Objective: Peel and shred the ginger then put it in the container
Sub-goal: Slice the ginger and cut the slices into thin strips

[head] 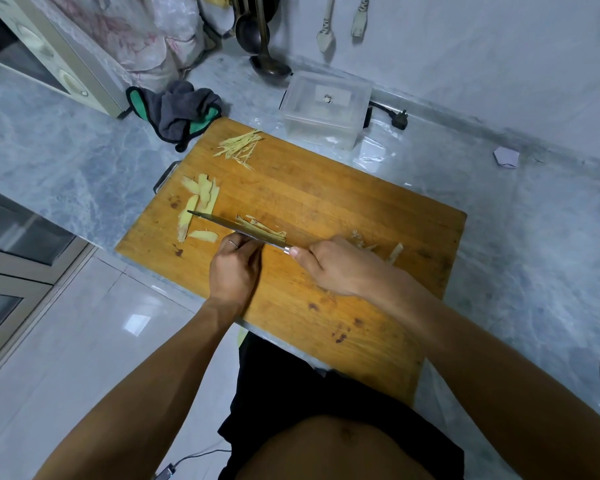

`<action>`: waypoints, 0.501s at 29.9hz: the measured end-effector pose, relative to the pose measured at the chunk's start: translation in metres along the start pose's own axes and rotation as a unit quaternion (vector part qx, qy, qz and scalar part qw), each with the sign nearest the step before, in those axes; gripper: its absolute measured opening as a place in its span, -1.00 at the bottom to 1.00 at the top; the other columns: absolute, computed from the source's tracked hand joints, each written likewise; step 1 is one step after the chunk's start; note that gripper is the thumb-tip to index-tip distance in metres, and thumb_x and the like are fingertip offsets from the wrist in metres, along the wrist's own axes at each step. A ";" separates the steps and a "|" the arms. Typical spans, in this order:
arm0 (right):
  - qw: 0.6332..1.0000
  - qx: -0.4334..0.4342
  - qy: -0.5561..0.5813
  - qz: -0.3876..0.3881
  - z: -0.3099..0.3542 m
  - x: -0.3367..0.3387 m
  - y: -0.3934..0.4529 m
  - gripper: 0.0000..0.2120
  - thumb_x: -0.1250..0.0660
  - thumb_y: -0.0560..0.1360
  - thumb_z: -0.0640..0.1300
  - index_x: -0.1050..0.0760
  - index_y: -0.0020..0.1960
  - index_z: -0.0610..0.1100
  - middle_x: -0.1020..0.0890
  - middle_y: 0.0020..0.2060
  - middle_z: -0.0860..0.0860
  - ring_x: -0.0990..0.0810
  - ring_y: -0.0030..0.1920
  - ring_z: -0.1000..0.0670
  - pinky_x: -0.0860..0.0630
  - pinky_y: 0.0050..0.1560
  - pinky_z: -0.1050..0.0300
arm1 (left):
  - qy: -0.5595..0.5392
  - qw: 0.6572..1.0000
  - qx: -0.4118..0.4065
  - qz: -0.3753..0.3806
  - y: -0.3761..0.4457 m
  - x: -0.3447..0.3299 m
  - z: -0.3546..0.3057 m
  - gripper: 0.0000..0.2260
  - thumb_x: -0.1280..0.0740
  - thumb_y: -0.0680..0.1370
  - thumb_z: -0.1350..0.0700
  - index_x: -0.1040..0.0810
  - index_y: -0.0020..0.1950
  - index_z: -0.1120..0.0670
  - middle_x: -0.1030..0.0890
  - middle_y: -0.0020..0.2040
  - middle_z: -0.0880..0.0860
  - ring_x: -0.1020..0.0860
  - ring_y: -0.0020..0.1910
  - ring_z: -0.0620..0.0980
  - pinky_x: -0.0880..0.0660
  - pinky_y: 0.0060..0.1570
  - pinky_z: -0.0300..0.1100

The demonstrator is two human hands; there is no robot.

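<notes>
A wooden cutting board (326,209) lies on the marble counter. My right hand (336,268) grips the handle of a knife (236,229), its blade edge-down across the board's middle. My left hand (234,268) sits against the blade's near side with fingers curled down; what it holds is hidden. Fresh ginger strips (262,227) lie just beyond the blade. Flat ginger slices (198,202) rest at the board's left. A pile of shredded ginger (239,147) lies at the far corner. The clear plastic container (324,109) stands behind the board.
A grey and green cloth (177,110) lies at the board's far left corner. Ginger peel scraps (378,245) sit right of my right hand. Ladles (267,60) hang at the wall. A black plug (399,119) lies beside the container. The counter edge drops off to the floor at left.
</notes>
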State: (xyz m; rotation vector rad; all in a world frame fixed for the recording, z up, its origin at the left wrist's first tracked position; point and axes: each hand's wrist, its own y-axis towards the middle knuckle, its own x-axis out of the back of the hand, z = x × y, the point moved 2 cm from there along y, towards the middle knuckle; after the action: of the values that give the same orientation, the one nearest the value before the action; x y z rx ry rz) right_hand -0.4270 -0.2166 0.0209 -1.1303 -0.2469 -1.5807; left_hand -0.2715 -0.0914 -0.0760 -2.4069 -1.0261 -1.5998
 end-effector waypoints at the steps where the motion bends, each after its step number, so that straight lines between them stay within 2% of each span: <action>1: 1.000 -0.002 -0.001 0.003 0.000 0.001 0.000 -0.41 0.08 0.67 0.23 -0.41 -0.26 -0.15 -0.46 -0.36 -0.08 -0.47 -0.38 -0.07 -0.48 -0.28 0.01 | 0.001 1.000 0.001 0.001 0.000 0.000 0.001 -0.76 -0.32 0.46 0.25 -0.70 0.07 0.13 -0.65 -0.02 0.14 -0.56 -0.03 0.17 -0.58 -0.24 -0.03; 5: 1.000 0.001 -0.005 0.004 0.001 0.000 0.001 -0.36 0.08 0.67 0.22 -0.48 -0.21 -0.23 -0.48 -0.37 -0.09 -0.49 -0.39 -0.10 -0.51 -0.30 -0.02 | 0.002 1.000 0.003 0.002 -0.001 -0.001 0.002 -0.77 -0.38 0.45 0.30 -0.70 0.07 0.15 -0.65 -0.01 0.15 -0.56 -0.02 0.19 -0.59 -0.22 -0.02; 10: 1.000 0.004 -0.021 0.008 0.004 -0.003 0.007 -0.40 0.08 0.67 0.22 -0.43 -0.26 -0.16 -0.48 -0.35 -0.07 -0.48 -0.37 -0.06 -0.29 -0.41 0.10 | 0.003 1.000 -0.003 0.000 0.001 0.000 0.001 -0.75 -0.43 0.42 0.37 -0.70 0.05 0.16 -0.65 -0.01 0.17 -0.57 -0.02 0.21 -0.59 -0.24 -0.04; 15: 1.000 -0.008 -0.003 0.005 0.005 -0.008 0.014 -0.47 0.08 0.67 0.24 -0.34 -0.30 -0.05 -0.45 -0.33 -0.04 -0.49 -0.29 -0.11 -0.42 -0.26 0.05 | 0.005 1.000 -0.007 -0.004 0.001 0.000 0.000 -0.79 -0.41 0.43 0.36 -0.69 0.01 0.18 -0.64 -0.06 0.18 -0.56 -0.05 0.19 -0.58 -0.28 -0.04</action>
State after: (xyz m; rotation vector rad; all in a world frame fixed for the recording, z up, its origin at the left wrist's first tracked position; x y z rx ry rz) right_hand -0.4130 -0.2126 0.0117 -1.1470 -0.2331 -1.5742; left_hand -0.2711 -0.0919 -0.0752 -2.4055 -1.0283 -1.6252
